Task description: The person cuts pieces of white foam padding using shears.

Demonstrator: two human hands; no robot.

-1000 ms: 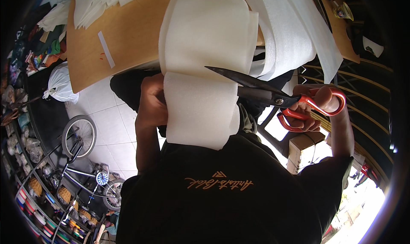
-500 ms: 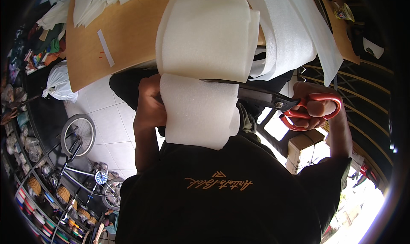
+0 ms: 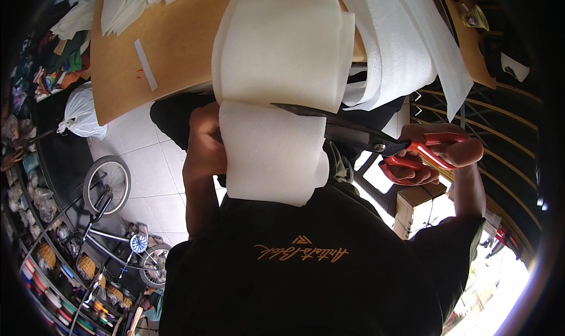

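A folded sheet of white foam [image 3: 273,153] hangs in front of my body, with my left hand [image 3: 206,136] closed on its left edge. Its fingertips are hidden behind the sheet. My right hand [image 3: 432,153] grips the red handles of a large pair of scissors [image 3: 359,137]. The dark blades point left and lie along the fold at the sheet's upper edge, one blade tip showing on top. Just beyond it, a larger rounded stack of white foam sheets [image 3: 282,47] rests over the table's near edge.
The wooden table [image 3: 176,47] carries a narrow white strip [image 3: 145,65]. More foam sheeting [image 3: 397,47] drapes off its right side. On the floor at left stand a white plastic bag [image 3: 85,112] and a bicycle [image 3: 106,189]. A cardboard box [image 3: 415,203] sits beyond my right forearm.
The scissor handles have spread apart, my right thumb moving outward and up. The visible blade tip and the foam have shifted slightly left.
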